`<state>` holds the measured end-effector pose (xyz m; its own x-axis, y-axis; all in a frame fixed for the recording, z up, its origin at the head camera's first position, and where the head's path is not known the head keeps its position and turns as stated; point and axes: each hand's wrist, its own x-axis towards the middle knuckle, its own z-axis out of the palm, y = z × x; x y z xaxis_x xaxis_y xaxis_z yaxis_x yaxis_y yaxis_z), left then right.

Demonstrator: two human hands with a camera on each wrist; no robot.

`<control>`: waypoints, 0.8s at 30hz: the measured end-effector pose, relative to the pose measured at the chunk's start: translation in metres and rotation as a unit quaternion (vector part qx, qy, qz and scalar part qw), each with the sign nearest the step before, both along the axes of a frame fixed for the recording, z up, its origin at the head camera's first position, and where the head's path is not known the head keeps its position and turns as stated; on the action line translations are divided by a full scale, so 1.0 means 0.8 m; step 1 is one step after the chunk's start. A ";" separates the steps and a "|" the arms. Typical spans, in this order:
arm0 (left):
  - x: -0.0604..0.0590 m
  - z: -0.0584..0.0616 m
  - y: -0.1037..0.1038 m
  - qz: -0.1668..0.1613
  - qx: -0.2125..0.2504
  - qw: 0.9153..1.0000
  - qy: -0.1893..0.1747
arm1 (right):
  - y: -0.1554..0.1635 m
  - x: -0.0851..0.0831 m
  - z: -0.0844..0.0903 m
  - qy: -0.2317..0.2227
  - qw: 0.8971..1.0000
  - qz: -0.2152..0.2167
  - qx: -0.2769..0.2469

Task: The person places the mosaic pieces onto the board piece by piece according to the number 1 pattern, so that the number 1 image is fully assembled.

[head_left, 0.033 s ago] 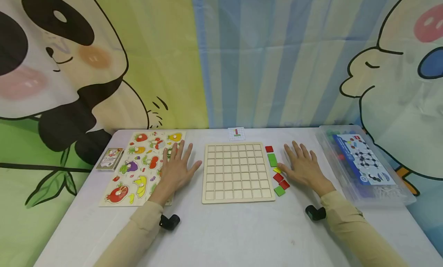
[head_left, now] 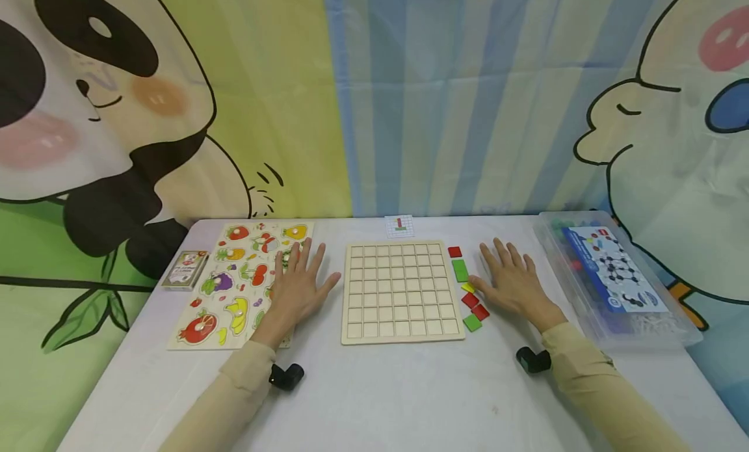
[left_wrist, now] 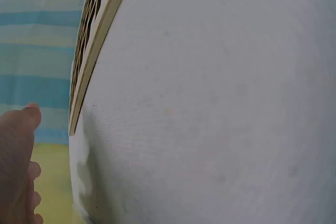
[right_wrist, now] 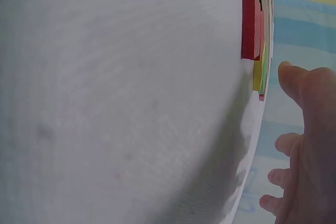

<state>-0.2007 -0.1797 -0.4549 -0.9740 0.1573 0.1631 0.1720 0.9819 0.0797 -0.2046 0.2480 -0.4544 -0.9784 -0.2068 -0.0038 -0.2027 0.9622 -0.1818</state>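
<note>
layout unchanged from the earlier view. between left hand (head_left: 297,293) and right hand (head_left: 517,287) i see a pale square wooden grid board (head_left: 402,292), flat red, green and yellow tiles (head_left: 470,300) beside its right edge. both hands empty, fingers spread: left over a cream fruit-picture board's (head_left: 240,287) edge, right near the tiles.

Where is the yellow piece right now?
In the head view, the yellow piece lies just right of the wooden grid board, between a green piece and a red piece, near the right hand.
</note>
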 end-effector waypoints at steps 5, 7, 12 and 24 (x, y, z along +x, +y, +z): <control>-0.001 0.001 -0.001 -0.001 0.004 1.000 -0.002 | -0.001 0.001 0.001 -0.001 1.000 0.000 0.002; -0.001 0.001 -0.001 -0.001 0.008 1.000 -0.007 | -0.001 0.002 0.001 0.000 1.000 0.001 0.004; -0.003 -0.003 -0.003 -0.005 0.010 1.000 -0.016 | 0.000 0.004 0.000 0.000 1.000 0.002 0.006; 0.002 -0.004 -0.005 -0.012 0.002 1.000 -0.018 | -0.002 0.003 -0.003 0.000 1.000 0.004 -0.006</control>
